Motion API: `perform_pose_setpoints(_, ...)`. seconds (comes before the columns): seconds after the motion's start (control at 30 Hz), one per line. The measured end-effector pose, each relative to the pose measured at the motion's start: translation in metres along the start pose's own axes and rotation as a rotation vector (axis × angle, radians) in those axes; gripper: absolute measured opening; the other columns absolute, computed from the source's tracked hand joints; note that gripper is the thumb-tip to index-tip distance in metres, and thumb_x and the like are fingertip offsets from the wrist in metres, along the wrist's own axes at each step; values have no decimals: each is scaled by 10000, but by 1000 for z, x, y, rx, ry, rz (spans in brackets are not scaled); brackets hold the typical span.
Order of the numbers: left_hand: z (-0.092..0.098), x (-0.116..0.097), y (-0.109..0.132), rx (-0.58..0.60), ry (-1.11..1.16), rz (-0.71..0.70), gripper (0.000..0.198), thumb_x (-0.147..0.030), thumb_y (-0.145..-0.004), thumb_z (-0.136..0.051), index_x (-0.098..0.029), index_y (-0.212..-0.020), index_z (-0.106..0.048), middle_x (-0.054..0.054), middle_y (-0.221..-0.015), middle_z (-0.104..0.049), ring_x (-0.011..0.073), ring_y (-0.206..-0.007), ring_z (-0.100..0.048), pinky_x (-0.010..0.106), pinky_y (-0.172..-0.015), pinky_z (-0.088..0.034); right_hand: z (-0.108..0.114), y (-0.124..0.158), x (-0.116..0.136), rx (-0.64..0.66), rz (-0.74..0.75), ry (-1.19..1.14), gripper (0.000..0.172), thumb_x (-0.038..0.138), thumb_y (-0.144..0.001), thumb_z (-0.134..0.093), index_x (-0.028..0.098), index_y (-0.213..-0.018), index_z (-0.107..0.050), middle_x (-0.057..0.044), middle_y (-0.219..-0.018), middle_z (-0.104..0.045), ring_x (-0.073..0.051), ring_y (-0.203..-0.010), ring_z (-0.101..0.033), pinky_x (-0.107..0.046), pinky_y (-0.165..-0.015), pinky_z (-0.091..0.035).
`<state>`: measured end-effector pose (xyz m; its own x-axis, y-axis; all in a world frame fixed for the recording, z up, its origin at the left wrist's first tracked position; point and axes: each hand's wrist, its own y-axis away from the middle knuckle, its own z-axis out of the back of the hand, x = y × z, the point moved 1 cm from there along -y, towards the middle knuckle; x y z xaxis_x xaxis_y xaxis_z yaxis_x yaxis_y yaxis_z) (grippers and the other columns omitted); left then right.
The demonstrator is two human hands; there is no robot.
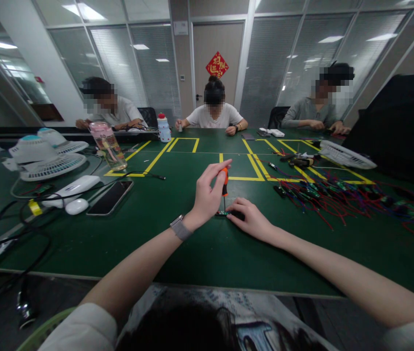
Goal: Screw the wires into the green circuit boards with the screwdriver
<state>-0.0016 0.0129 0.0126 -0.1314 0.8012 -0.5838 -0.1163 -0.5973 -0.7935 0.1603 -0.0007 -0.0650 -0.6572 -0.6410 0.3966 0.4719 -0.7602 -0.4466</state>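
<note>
My left hand [209, 190], with a grey-banded watch on its wrist, is on an orange and black screwdriver [225, 181]. The thumb lies along the handle and the fingers stretch over its top. Upright, the shaft points down at a small green circuit board [222, 213] lying on the table. At the board's right end, my right hand [249, 219] pinches it with thumb and fingertips while resting on the tabletop. The screwdriver's tip is too small to make out clearly.
On the right lies a tangle of circuit boards with red and blue wires [312, 195]. A phone [110, 198], a white mouse [77, 206], fans [51, 165] and a bottle [108, 146] stand left. Three people sit across the green table [178, 258], which has yellow tape lines.
</note>
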Motion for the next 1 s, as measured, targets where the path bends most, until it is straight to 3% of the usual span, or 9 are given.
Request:
perform_pose_setpoints(0.1, 0, 1, 0, -14, -17, 5, 246, -235, -933, -492, -238, -1144, -619, 34, -988, -648, 135, -879, -599, 291, -798, -487, 0, 0, 0, -4, 3, -8, 106, 179, -852, -612, 185, -936, -677, -67, -885, -617, -213, -857, -575, -375, -791, -481)
perform_pose_setpoints(0.27, 2, -1, 1, -118, -154, -34, 119, -268, -861, -615, -226, -922, -708, 20, -860, -520, 136, -829, -537, 283, -779, -471, 0, 0, 0, 1, -4, -4, 102, 184, -855, -610, 185, -933, -674, -69, -894, -619, -217, -864, -577, -377, -799, -479)
perform_pose_setpoints(0.4, 2, -2, 2, -61, -52, -19, 283, -229, -956, -425, -240, -1077, -680, 54, -1051, -559, 149, -988, -566, 297, -868, -469, 0, 0, -1, 5, -2, -2, 103, 181, -855, -609, 183, -935, -674, -68, -893, -619, -218, -868, -577, -377, -802, -477)
perform_pose_setpoints(0.5, 0, 0, 3, -8, 42, 8, 307, -226, -963, -412, -247, -1210, -594, 54, -1110, -618, 137, -946, -610, 292, -836, -488, -1, 0, -1, 2, -1, -8, 105, 180, -854, -609, 184, -937, -673, -68, -896, -619, -218, -866, -576, -378, -802, -478)
perform_pose_setpoints(0.7, 0, 2, 2, -117, -143, -44, 168, -269, -822, -668, -230, -981, -702, 30, -944, -563, 134, -852, -568, 284, -802, -481, 0, 0, 0, 3, -10, -11, 102, 183, -854, -608, 180, -931, -675, -71, -897, -620, -219, -861, -578, -380, -797, -477)
perform_pose_setpoints(0.87, 0, 1, 1, -21, -17, -37, 282, -235, -947, -445, -244, -1155, -636, 58, -1127, -593, 157, -1032, -579, 319, -908, -470, 0, 0, 0, 11, -5, -11, 101, 177, -856, -606, 170, -930, -674, -73, -892, -616, -218, -863, -570, -374, -797, -474)
perform_pose_setpoints(1.0, -2, 2, 2, -3, 53, 14, 296, -234, -947, -455, -233, -1214, -583, 55, -1079, -645, 135, -905, -620, 283, -806, -500, 0, 1, -1, 11, -3, -11, 105, 183, -861, -603, 169, -939, -673, -75, -896, -611, -217, -863, -566, -372, -798, -471)
